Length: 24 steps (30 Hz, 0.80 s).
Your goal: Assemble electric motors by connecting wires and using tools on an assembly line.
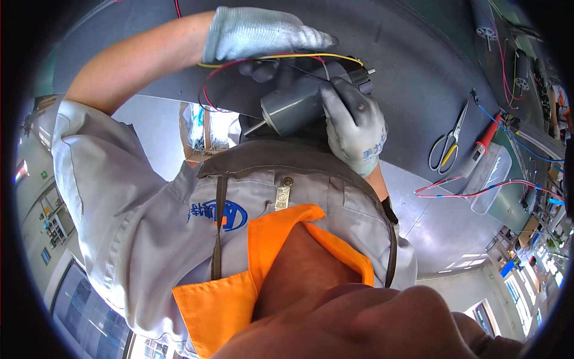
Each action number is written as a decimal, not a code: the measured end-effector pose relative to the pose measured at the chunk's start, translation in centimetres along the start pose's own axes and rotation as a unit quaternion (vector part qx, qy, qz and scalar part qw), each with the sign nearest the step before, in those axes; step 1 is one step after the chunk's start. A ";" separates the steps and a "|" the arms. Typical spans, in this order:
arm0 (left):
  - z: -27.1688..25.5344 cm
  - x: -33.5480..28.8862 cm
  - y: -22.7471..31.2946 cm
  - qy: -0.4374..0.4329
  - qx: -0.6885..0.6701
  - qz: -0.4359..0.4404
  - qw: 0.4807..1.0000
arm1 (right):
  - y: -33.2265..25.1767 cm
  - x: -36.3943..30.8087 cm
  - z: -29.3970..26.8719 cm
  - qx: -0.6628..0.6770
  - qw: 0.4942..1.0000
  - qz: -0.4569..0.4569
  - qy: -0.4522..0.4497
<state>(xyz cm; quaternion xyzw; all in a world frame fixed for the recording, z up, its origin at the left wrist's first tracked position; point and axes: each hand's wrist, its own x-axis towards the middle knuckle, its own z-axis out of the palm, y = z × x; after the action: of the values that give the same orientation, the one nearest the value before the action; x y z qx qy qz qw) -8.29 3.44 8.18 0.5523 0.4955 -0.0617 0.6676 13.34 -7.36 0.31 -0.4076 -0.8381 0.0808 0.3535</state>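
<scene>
A dark grey cylindrical motor (293,106) lies in front of my chest, its bare metal shaft pointing to the lower left. A smaller shaft sticks out at its far right end. My right hand (357,122), in a white glove with dirty fingertips, is closed around the motor's right part. A thin white strip stands up beside its fingers. Beyond the motor is my left hand (269,35), also gloved, fingers stretched out flat with the thumb apart below them. A yellow wire (287,56) and a red wire (222,70) loop along beneath its palm.
On the grey table (412,72) to the right lie scissors (448,146), a red-handled tool (487,136) and a clear plastic tray (491,176). Red and blue leads (478,190) trail there. Other motors (485,25) stand at the far right. A cardboard box (207,128) sits lower left.
</scene>
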 end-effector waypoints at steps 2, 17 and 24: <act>0.6 1.1 -0.9 -0.025 -0.027 0.005 0.999 | -0.3 -0.2 0.6 -0.037 0.999 0.004 0.020; 4.9 4.4 -2.3 0.184 -0.114 0.199 0.956 | 0.3 1.2 -2.2 0.489 0.733 0.449 0.152; 5.5 2.8 -2.2 0.264 -0.087 0.190 0.942 | 2.5 1.2 -0.6 0.623 0.646 0.408 0.169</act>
<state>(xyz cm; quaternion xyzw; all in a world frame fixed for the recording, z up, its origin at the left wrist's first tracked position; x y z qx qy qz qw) -4.99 -0.50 4.05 0.5722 0.5433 0.2571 0.5580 14.79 -4.88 0.34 -0.3985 -0.2650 0.6496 0.5908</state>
